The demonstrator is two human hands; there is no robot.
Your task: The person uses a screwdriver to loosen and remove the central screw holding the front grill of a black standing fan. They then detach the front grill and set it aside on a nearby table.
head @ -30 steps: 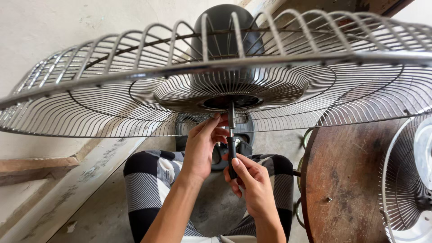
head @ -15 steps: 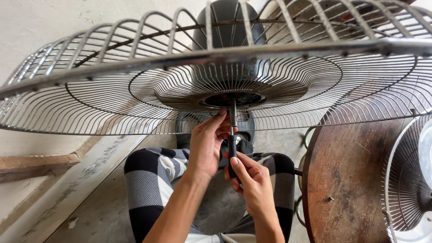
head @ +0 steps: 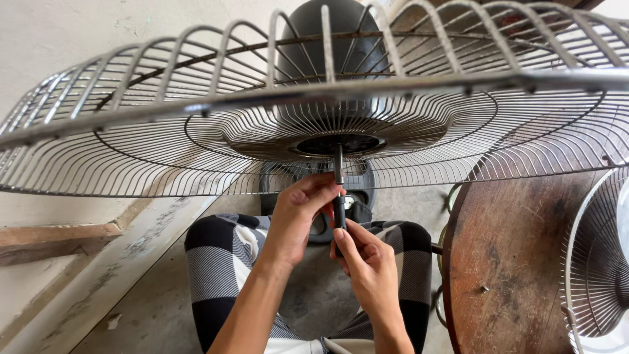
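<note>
My left hand (head: 298, 216) has dropped down the upright shaft (head: 338, 164); both hands clamp it, right hand (head: 367, 265) lower.

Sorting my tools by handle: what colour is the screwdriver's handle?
Black: the screwdriver handle, gripped by both hands, shows best in the head view.

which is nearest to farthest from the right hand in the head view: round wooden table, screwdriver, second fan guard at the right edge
1. screwdriver: gripped in the right hand, tip at the guard's hub.
2. round wooden table: just to the right of it.
3. second fan guard: far right edge, beyond the table.
</note>
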